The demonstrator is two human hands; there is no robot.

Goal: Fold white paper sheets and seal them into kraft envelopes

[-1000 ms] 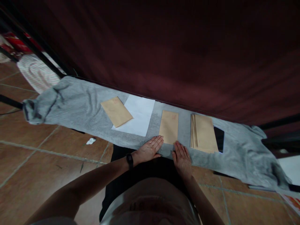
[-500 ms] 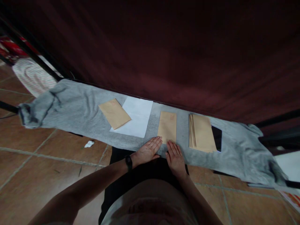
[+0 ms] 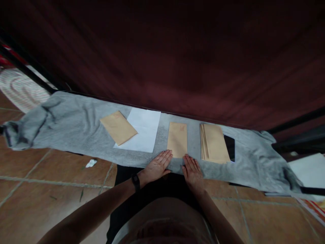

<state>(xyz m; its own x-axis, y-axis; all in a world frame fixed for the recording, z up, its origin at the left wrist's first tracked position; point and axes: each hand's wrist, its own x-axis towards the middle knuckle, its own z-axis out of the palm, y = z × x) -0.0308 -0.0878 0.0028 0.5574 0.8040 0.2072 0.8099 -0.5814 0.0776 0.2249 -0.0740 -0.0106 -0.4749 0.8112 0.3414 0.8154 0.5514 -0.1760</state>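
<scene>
A single brown envelope (image 3: 177, 139) lies flat on a grey cloth (image 3: 76, 122) that covers a narrow surface in front of me. My left hand (image 3: 157, 166) rests flat on the cloth, fingers stretched out, its fingertips at the envelope's near left corner. My right hand (image 3: 192, 171) also lies flat with fingers spread, its fingertips just below the envelope's near right corner. A black watch sits on my left wrist. Neither hand holds anything.
A stack of brown envelopes (image 3: 214, 143) lies to the right, with a dark phone (image 3: 230, 148) beside it. To the left, another brown envelope (image 3: 118, 127) overlaps a white sheet (image 3: 142, 130). A dark red curtain (image 3: 177, 57) hangs behind. Tiled floor (image 3: 50, 189) lies below.
My right hand shifted slightly left toward the envelope's near edge. My left hand stayed in place. The view drifted a little.
</scene>
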